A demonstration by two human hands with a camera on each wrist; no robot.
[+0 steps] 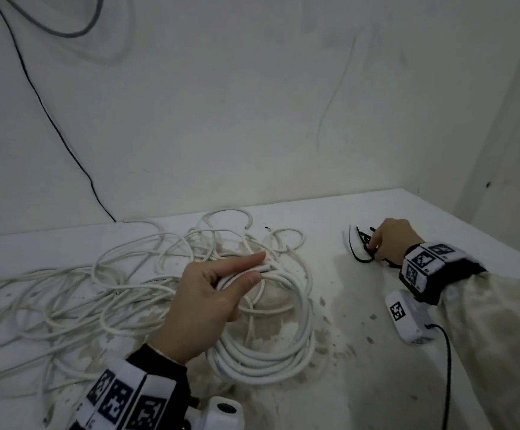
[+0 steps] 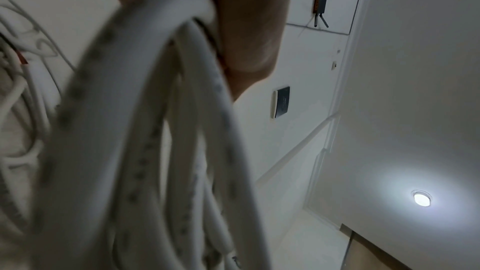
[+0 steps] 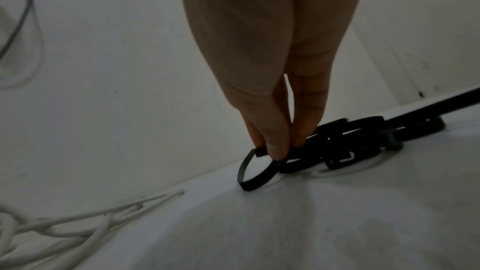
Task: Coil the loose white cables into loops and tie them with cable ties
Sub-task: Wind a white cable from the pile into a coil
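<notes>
A coil of thick white cable (image 1: 265, 358) hangs from my left hand (image 1: 218, 293), whose thumb and fingers curl round the top of its loops, index finger stretched out. In the left wrist view the coil's loops (image 2: 161, 130) fill the frame under my thumb. To the left lies a tangle of loose white cables (image 1: 75, 293) on the white table (image 1: 361, 383). At the back right my right hand (image 1: 386, 243) reaches into a small pile of black cable ties (image 1: 362, 249). Its fingertips (image 3: 275, 147) pinch a looped black tie (image 3: 249, 180) at the edge of the pile (image 3: 363, 137).
White walls close the table in at the back and the right. A thin black wire (image 1: 51, 119) runs down the back wall to the table. White dust and crumbs (image 1: 330, 336) are scattered around the coil. A black lead (image 1: 448, 367) trails from my right wrist unit.
</notes>
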